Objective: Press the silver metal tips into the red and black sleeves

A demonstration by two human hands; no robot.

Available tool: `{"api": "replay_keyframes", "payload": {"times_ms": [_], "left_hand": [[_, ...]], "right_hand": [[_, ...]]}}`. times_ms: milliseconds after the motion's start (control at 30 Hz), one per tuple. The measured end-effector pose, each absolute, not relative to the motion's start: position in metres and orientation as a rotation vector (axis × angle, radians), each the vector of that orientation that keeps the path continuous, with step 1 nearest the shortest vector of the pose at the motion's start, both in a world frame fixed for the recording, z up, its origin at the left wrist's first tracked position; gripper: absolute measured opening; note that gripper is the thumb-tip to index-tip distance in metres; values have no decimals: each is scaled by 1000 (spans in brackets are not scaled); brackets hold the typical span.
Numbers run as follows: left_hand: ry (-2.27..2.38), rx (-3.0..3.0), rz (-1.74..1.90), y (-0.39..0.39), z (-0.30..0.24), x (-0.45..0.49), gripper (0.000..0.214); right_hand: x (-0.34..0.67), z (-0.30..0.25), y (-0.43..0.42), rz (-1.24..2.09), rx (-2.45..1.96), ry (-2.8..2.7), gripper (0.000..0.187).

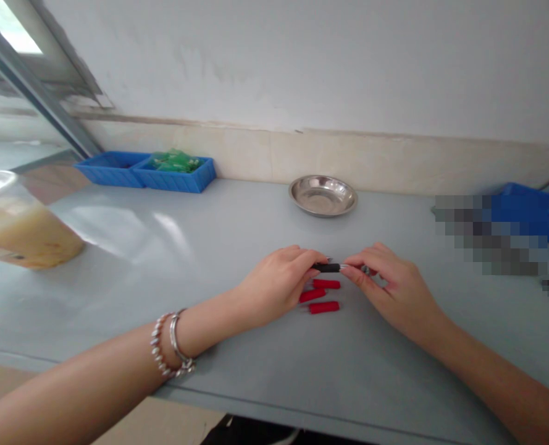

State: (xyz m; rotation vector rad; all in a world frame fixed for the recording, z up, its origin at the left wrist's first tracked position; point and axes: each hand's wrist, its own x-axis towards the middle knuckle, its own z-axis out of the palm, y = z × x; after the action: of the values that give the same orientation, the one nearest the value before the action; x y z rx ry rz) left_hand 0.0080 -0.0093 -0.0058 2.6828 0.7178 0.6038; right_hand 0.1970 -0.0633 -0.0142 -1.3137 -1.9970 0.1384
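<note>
My left hand (pixel 286 278) is closed in a pinch on a small black cylindrical piece (pixel 328 267). A thin metal pin shows at its right end, and the fingertips of my right hand (pixel 385 275) pinch there. Something small and metallic (pixel 365 270) pokes out behind my right fingers; its kind is unclear. Several red cylindrical pieces with thin metal ends lie on the table just below the black one, the nearest a red piece (pixel 324 307). Part of the upper ones is hidden by my left fingers. Bracelets (pixel 175 340) circle my left wrist.
A round metal dish (pixel 323 196) stands by the wall. Back left are two blue bins, one bin (pixel 176 179) holding green plastic packets (pixel 175 161). A clear container of yellowish liquid (pixel 28 228) is at far left. Another blue bin (pixel 533 204) and a pixelated area are at right.
</note>
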Motion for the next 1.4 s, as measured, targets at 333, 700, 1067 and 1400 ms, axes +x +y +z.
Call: {"api": "replay_keyframes", "payload": {"times_ms": [333,700,1067,1400], "left_hand": [[770,2709,563,-8,-8,9,24],[939,2716,395,-6,-5,9,24],[975,2698,543,-3,-6,6,21],[997,2669,439,13,-13,5,14]], "right_hand": [[198,-16,-66,102,-1402,-1889,5],[207,-20,-59,-189,-1809,-2123,13],[220,-32,-57,-353,-1841,-2242,19],[214,-29,-60,-298,-1856,-2068,10]]}}
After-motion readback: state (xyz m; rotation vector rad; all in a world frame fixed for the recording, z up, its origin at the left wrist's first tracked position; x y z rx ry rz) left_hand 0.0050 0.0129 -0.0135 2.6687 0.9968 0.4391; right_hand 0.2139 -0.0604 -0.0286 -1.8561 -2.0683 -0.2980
